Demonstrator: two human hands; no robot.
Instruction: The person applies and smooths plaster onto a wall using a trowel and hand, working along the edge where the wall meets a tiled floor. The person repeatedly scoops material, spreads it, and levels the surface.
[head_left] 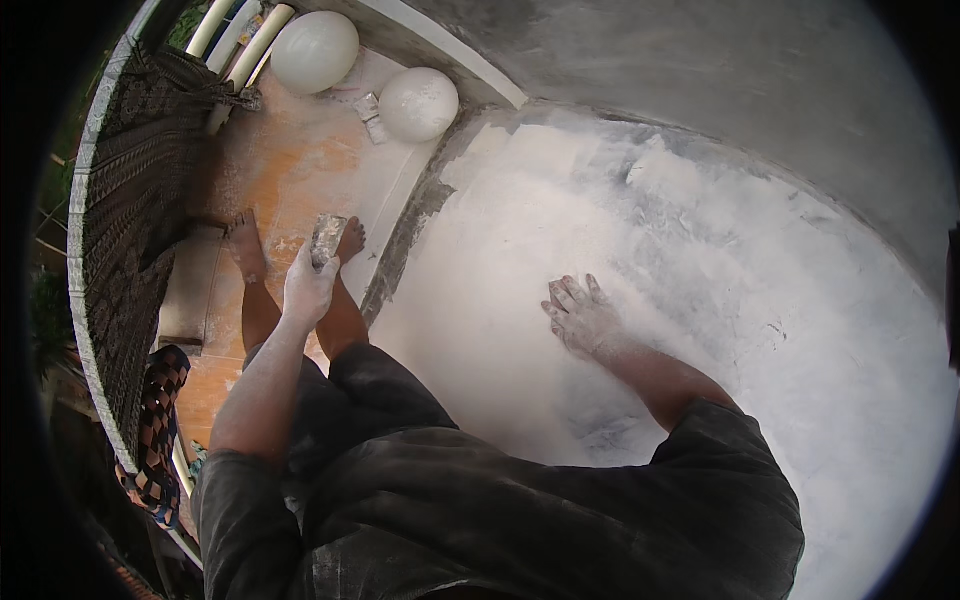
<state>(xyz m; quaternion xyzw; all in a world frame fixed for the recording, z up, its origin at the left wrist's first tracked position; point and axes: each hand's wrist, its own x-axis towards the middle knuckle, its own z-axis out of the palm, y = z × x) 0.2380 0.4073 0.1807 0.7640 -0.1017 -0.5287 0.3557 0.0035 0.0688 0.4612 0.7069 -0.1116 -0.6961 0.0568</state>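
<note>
My left hand, coated in white dust, is closed around a small grey rectangular block smeared with white. I hold it up in front of my bare feet, apart from the white-coated surface. To the right, my right hand lies on that surface with its fingers spread and nothing in them. Its skin is dusty too. The white coat is dense near the middle and thinner, with grey showing through, further right.
My feet stand on a dusty orange-brown platform. Two round white objects sit at its far end, near pale pipes. Dark fabric hangs along the railing on the left. A grey wall rises behind.
</note>
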